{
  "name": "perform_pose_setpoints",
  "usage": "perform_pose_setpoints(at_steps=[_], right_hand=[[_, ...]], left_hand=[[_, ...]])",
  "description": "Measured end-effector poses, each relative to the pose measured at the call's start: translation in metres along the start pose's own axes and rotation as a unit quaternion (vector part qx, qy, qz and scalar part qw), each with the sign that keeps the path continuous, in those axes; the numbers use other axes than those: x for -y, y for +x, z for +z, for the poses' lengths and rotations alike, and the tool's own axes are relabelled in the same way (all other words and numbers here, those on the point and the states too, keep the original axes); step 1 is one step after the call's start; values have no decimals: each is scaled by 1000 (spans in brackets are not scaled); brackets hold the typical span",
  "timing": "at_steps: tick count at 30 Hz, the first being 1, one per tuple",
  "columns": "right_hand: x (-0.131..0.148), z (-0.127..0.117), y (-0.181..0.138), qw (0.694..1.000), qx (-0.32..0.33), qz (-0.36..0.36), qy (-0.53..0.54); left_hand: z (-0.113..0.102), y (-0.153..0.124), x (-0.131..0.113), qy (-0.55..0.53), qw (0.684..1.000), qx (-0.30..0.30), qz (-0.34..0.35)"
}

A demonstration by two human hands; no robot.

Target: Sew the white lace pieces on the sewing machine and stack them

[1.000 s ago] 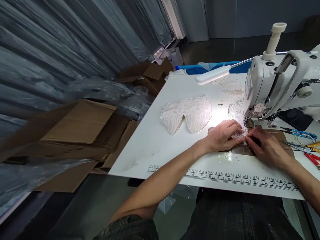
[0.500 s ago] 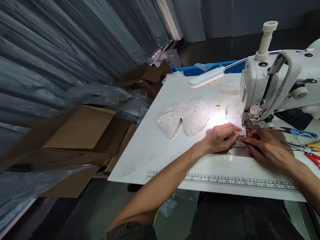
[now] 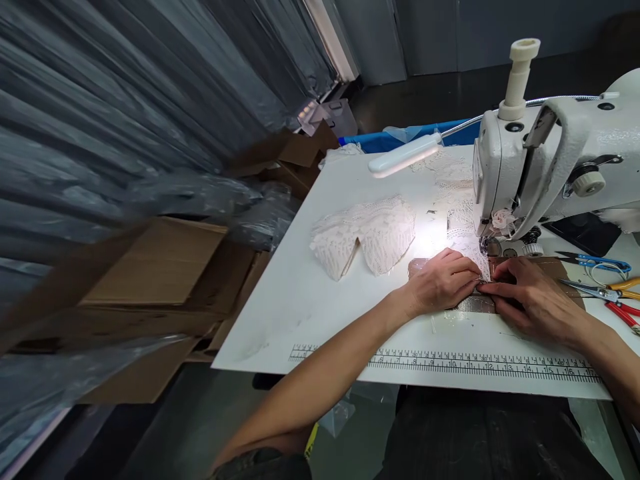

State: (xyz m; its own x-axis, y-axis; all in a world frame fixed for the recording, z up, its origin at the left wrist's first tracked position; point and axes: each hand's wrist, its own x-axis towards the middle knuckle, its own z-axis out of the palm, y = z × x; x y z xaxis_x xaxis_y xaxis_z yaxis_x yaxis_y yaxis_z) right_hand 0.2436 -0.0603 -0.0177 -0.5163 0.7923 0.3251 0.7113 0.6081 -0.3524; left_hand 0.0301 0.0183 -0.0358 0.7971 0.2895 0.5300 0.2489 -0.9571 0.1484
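White lace fabric [image 3: 463, 230] runs under the needle area of a white sewing machine [image 3: 540, 160]. My left hand [image 3: 445, 281] presses its near end, fingers closed on the lace edge just in front of the presser foot. Close beside it, my right hand [image 3: 535, 297] pinches the same edge between thumb and forefinger. The fingertips of both hands nearly meet, and the bit of lace between them is mostly hidden. Farther left on the white table [image 3: 280, 313] lies a folded white lace piece [image 3: 365, 230].
Blue-handled snips [image 3: 600, 261], orange-handled scissors [image 3: 620, 288] and a red-handled tool [image 3: 623, 313] lie at the right. A white lamp [image 3: 405, 157] reaches over the table. A printed ruler [image 3: 450, 363] follows the front edge. Cardboard boxes [image 3: 155, 260] stand left of the table.
The lace in front of the presser foot has been drawn in, with less showing between my hands. My left hand has turned palm-down over it. The camera view has shifted slightly.
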Motion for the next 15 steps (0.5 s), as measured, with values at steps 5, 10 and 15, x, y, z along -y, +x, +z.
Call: perform_pose_setpoints(at_steps=[5,10,15], right_hand=[[-8,-21,12,995,75,20,60],[-23,-21,17,991,82,109,-7],[-27,-3,6,998,10,53,-42]], left_hand=[[-4,-3,1,18,999,47,4],[-12,-3,2,57,996,48,47],[-11,-3,1,83,994,44,54]])
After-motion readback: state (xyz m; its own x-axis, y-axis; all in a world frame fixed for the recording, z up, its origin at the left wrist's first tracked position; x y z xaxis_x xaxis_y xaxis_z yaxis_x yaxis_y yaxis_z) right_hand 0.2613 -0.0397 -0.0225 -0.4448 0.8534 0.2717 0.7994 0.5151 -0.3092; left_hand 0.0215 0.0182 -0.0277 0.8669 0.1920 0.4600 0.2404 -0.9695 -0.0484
